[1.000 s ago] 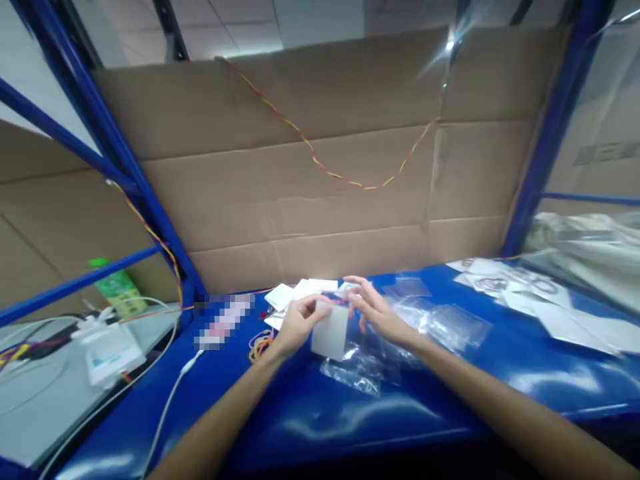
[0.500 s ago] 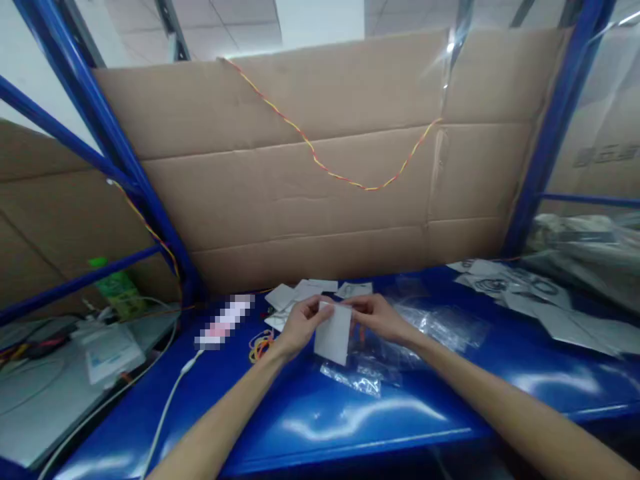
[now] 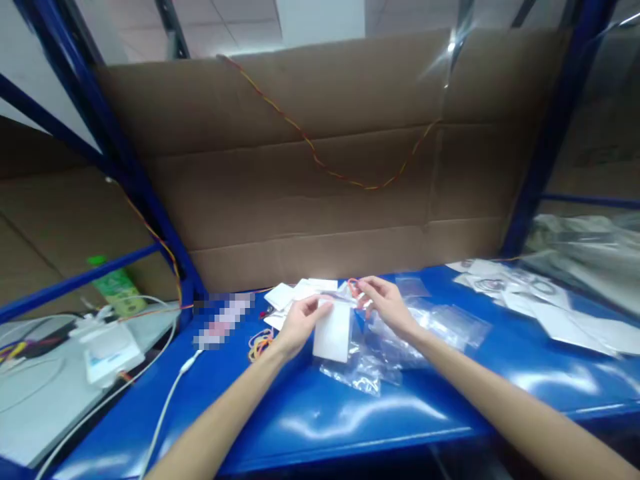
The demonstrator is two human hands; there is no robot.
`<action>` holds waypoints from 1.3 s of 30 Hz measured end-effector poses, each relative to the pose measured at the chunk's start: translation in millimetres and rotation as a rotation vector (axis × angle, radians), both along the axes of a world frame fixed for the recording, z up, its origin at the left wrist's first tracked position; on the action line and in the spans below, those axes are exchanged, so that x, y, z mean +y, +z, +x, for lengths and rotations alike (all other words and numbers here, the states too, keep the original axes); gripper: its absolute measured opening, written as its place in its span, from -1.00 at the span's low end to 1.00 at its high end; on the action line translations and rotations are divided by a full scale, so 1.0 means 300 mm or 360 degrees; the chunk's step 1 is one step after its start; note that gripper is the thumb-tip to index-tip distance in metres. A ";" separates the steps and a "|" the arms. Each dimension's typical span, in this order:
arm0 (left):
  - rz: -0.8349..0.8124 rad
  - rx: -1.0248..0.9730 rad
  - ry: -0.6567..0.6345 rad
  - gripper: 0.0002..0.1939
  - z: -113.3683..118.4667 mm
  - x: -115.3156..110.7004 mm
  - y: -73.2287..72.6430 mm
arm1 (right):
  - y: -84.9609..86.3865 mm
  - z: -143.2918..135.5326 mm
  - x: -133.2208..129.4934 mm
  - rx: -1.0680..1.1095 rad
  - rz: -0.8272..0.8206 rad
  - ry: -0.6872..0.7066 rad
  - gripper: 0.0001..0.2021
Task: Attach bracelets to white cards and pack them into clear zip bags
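Observation:
My left hand point(image 3: 302, 320) pinches a small white card point(image 3: 333, 331) by its upper left edge, holding it above the blue tabletop. Up and to the right of the card, my right hand point(image 3: 384, 301) has its fingertips closed on a short orange cord point(image 3: 353, 287), which looks looped. Its far end is hidden behind the fingers and card. Beneath both hands are clear plastic bags point(image 3: 367, 370). Left of the card lies a coil of orange and yellow cord point(image 3: 260, 343), close to my left wrist.
White cards point(image 3: 280, 295) lie behind my left hand, and more cards with dark rings point(image 3: 495, 283) at the right. A white cable point(image 3: 173, 393) runs down the left side. Cardboard point(image 3: 310, 200) stands behind, between blue posts. A green bottle point(image 3: 117, 287) stands far left.
My right hand has moved slightly up and away from the card, and the orange cord now shows at its fingertips. The left hand keeps the card nearly still. The light on the cardboard has dimmed.

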State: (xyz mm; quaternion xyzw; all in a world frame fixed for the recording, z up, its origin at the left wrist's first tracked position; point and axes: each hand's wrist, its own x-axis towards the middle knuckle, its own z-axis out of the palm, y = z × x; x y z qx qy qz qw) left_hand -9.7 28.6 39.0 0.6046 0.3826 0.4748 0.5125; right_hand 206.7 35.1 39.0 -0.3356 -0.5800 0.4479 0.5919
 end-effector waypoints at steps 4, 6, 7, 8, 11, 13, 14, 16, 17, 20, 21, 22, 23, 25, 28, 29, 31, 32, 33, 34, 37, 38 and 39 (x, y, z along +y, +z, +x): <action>-0.0146 -0.0021 0.0097 -0.53 -0.005 0.005 -0.007 | 0.033 0.037 0.000 0.0066 0.0052 0.0006 -0.67; -0.0177 0.0001 0.0104 -0.53 -0.006 0.000 -0.004 | 0.044 0.040 -0.015 0.0025 0.0095 0.0049 -0.68; -0.0188 0.0013 0.0109 -0.54 -0.006 -0.003 -0.002 | 0.047 0.036 -0.025 -0.0021 0.0123 0.0062 -0.69; -0.0194 0.0027 0.0114 -0.55 -0.006 -0.006 0.001 | 0.047 0.030 -0.034 -0.0077 0.0152 0.0068 -0.69; -0.0193 0.0078 0.0111 -0.57 -0.004 -0.012 0.005 | 0.039 0.008 -0.055 -0.0261 0.0290 0.0013 -0.71; -0.0188 0.0127 0.0101 -0.59 -0.003 -0.013 0.004 | 0.027 0.001 -0.056 -0.0402 0.0459 -0.0081 -0.71; -0.0184 0.0145 0.0097 -0.59 -0.003 -0.013 0.004 | 0.019 0.000 -0.052 -0.0470 0.0550 -0.0131 -0.71; -0.0176 0.0167 0.0084 -0.60 -0.001 -0.014 0.002 | 0.003 0.004 -0.041 -0.0596 0.0716 -0.0231 -0.73; -0.0173 0.0168 0.0074 -0.59 0.000 -0.015 0.001 | -0.004 0.008 -0.034 -0.0631 0.0767 -0.0269 -0.74; -0.0165 0.0179 0.0040 -0.58 0.006 -0.020 0.003 | -0.022 0.016 -0.021 -0.0768 0.0923 -0.0342 -0.78; -0.0159 0.0181 0.0038 -0.58 0.007 -0.022 0.005 | -0.024 0.017 -0.021 -0.0815 0.0976 -0.0356 -0.79; -0.0153 0.0184 0.0043 -0.58 0.009 -0.023 0.006 | -0.024 0.017 -0.023 -0.0858 0.1029 -0.0369 -0.79; -0.0145 0.0186 0.0055 -0.58 0.010 -0.024 0.007 | -0.022 0.017 -0.027 -0.0892 0.1082 -0.0389 -0.79; -0.0129 0.0192 0.0092 -0.59 0.010 -0.024 0.008 | -0.014 0.016 -0.039 -0.0931 0.1156 -0.0430 -0.78; -0.0102 0.0208 0.0135 -0.59 0.009 -0.022 0.007 | 0.000 0.015 -0.055 -0.0967 0.1202 -0.0442 -0.79; -0.0091 0.0214 0.0134 -0.58 0.008 -0.021 0.007 | 0.002 0.015 -0.056 -0.0988 0.1208 -0.0434 -0.79; -0.0067 0.0221 0.0114 -0.58 0.008 -0.022 0.009 | -0.001 0.017 -0.051 -0.1045 0.1198 -0.0416 -0.80; -0.0053 0.0218 0.0099 -0.58 0.009 -0.024 0.012 | -0.006 0.019 -0.045 -0.1078 0.1182 -0.0411 -0.80; -0.0039 0.0216 0.0082 -0.59 0.010 -0.027 0.014 | -0.012 0.022 -0.038 -0.1110 0.1163 -0.0410 -0.79; -0.0027 0.0214 0.0064 -0.60 0.011 -0.030 0.017 | -0.018 0.025 -0.031 -0.1140 0.1144 -0.0411 -0.78; -0.0006 0.0207 0.0024 -0.61 0.017 -0.035 0.021 | -0.032 0.035 -0.015 -0.1209 0.1113 -0.0395 -0.75; -0.0002 0.0202 0.0018 -0.59 0.018 -0.035 0.020 | -0.034 0.037 -0.012 -0.1229 0.1113 -0.0378 -0.75; 0.0003 0.0196 0.0017 -0.57 0.019 -0.034 0.017 | -0.035 0.039 -0.012 -0.1251 0.1116 -0.0353 -0.75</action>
